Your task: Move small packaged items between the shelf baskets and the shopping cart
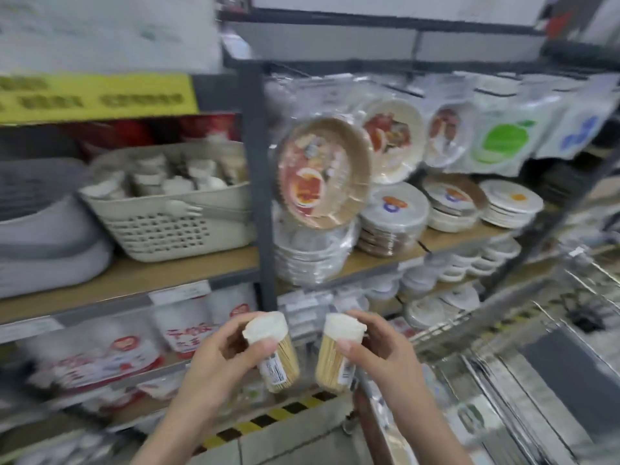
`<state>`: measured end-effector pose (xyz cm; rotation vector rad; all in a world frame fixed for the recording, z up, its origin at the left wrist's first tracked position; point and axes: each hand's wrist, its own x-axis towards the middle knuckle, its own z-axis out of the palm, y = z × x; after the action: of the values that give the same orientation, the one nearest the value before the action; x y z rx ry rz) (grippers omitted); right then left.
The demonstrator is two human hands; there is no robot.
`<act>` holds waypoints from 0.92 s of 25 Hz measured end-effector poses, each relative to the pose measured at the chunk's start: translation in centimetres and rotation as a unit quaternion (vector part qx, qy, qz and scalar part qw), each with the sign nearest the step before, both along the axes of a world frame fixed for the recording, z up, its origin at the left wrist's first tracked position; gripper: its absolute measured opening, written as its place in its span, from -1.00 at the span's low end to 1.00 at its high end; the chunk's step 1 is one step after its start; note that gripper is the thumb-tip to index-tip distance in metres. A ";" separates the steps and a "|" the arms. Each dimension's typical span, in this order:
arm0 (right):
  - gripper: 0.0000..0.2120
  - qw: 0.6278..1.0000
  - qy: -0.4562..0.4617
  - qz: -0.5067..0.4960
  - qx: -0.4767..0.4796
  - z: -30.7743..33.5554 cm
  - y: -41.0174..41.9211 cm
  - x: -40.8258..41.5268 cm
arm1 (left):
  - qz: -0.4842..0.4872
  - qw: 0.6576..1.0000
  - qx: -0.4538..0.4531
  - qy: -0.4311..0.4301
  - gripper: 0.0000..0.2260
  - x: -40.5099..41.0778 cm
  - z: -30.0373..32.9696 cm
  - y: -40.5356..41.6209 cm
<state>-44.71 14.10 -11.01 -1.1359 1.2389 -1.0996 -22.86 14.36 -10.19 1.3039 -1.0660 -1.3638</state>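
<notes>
Head view, store aisle. The left hand (pixel 214 355) gripped a clear toothpick jar (pixel 273 352) with a white cap, thumb across its front and fingers curled behind; the jar was tilted, cap toward the upper left. The right hand (pixel 379 352) gripped a second toothpick jar (pixel 337 354) of the same kind, thumb on its front, cap uppermost and leaning slightly right. The two jars were held side by side in front of the shelving, near each other but apart, each showing a printed label on its lower body (text too blurred to read). Both were in the air, in neither a basket nor the cart.

A cream slotted basket (pixel 174 226) stood on the wooden shelf (pixel 134 280) at upper left, filled with small white-capped items. Right of a dark upright post (pixel 256 182), packs of paper plates (pixel 322 172) hung from hooks, and further stacks of wrapped plates (pixel 392 219) lay on the shelf beneath. A yellow sign (pixel 97 97) ran along the shelf above the basket. The wire shopping cart (pixel 523 344) occupied the lower right, just beside the right hand. Black-and-yellow hazard tape (pixel 268 416) marked the floor edge below the hands. Motion blur softened most of the scene.
</notes>
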 end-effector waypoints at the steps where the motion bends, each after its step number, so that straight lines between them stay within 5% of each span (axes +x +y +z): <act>1: -0.66 1.000 0.006 0.026 -0.006 0.5 -0.9 1.9 | 0.016 1.000 -0.011 -0.002 -0.48 1.7 0.6 0.0; 8: -0.71 0.992 0.018 0.101 -0.078 4.5 -6.3 14.2 | 0.089 0.991 -0.097 -0.032 -0.58 13.2 5.3 -2.9; 15: -0.73 0.984 -0.028 -0.028 -0.174 7.4 -12.0 21.5 | 0.153 0.971 -0.168 -0.068 -0.95 19.5 8.7 -11.6; 23: -0.60 0.959 -0.020 -0.125 -0.254 10.3 -19.5 25.0 | 0.212 0.939 -0.244 -0.116 -0.61 19.3 10.2 -20.2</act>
<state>-19.72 -5.39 -0.75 -1.3480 1.1169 -1.6921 -3.56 -5.88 0.05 1.2365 -1.1089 -0.5839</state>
